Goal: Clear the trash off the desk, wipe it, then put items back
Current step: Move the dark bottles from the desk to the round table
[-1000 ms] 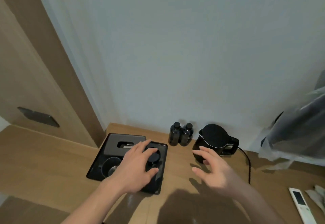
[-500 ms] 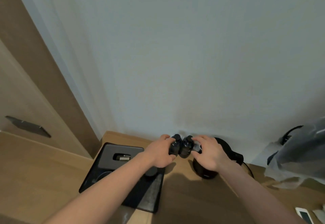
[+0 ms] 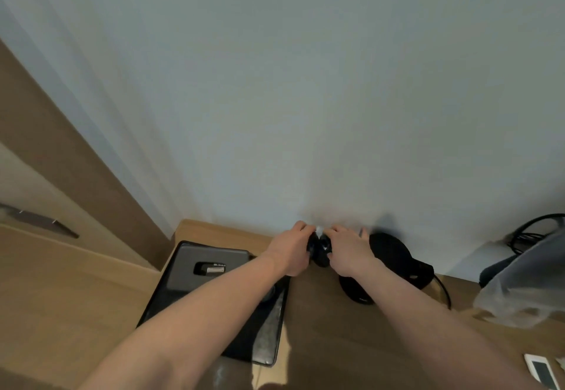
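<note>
Two small dark bottles stand side by side at the back of the wooden desk (image 3: 308, 322), against the wall. My left hand (image 3: 290, 249) grips the left bottle (image 3: 312, 246) and my right hand (image 3: 348, 250) grips the right bottle (image 3: 323, 250). The fingers cover most of both bottles. Both forearms reach forward over the desk.
A black tray (image 3: 214, 270) with a box and cups lies left of the bottles, partly under my left arm. A black kettle (image 3: 388, 255) with a cord stands at their right. A plastic-wrapped object (image 3: 526, 285) sits far right, and a white remote (image 3: 542, 373) lies at the bottom right.
My left hand left the tray and my right hand left the space by the kettle; both moved back to the bottles and closed on them. The view tilted upward.
</note>
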